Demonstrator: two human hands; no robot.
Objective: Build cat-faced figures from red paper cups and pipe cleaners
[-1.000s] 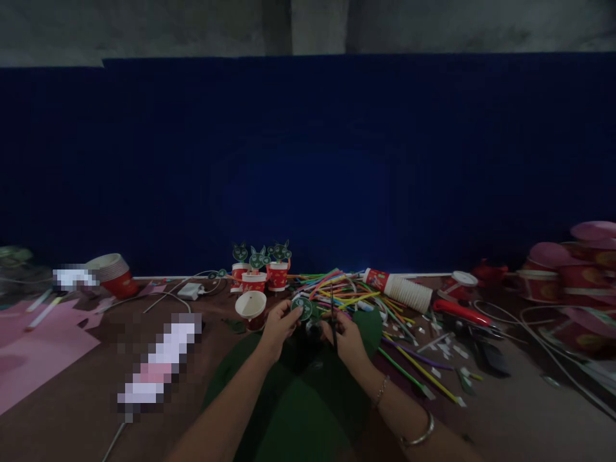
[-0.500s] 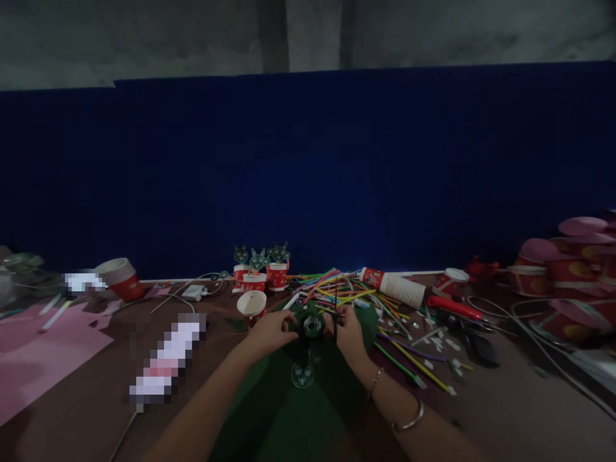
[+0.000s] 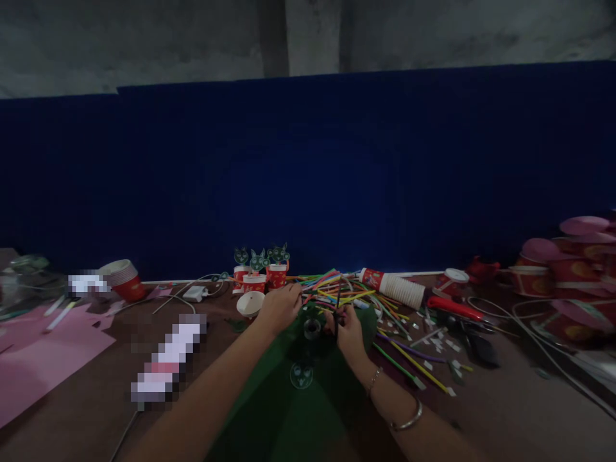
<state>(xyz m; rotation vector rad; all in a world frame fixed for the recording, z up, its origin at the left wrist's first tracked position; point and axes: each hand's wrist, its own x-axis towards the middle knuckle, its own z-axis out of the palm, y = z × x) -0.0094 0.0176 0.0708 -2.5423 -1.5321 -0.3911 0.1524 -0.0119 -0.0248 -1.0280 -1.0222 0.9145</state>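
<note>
Item, cat-face cut-out (image 3: 301, 376): one, round, dark green with pale lines, lying flat on the green sheet (image 3: 293, 427), on our side of a dark ring (image 3: 312, 328), possibly a tape roll. A second earlier we find it, or one just like it, between the left hand's fingers.

Item, left hand (image 3: 282, 305): shifted forward since the last half-second, from beside the ring to the near edge of the coloured sticks (image 3: 327, 280). Fingers lightly bent; we cannot tell whether the tips touch or hold anything there.

Item, right hand (image 3: 347, 328): fingers closed on dark scissors (image 3: 338, 296), which point upward; its place beside the ring is practically the same throughout.

Item, three red cups (image 3: 276, 276): standing at the back of the worktop (image 3: 524, 417), cat faces mounted above them. In front of these, one pale-lined cup (image 3: 249, 304), just beside the left hand.

Remark: with the loose face out of the fingers and the left hand at the sticks, we judge that cut-out set aside and the left hand between pieces. The scissors, kept in hand, suggest to us that cutting is not over.
</note>
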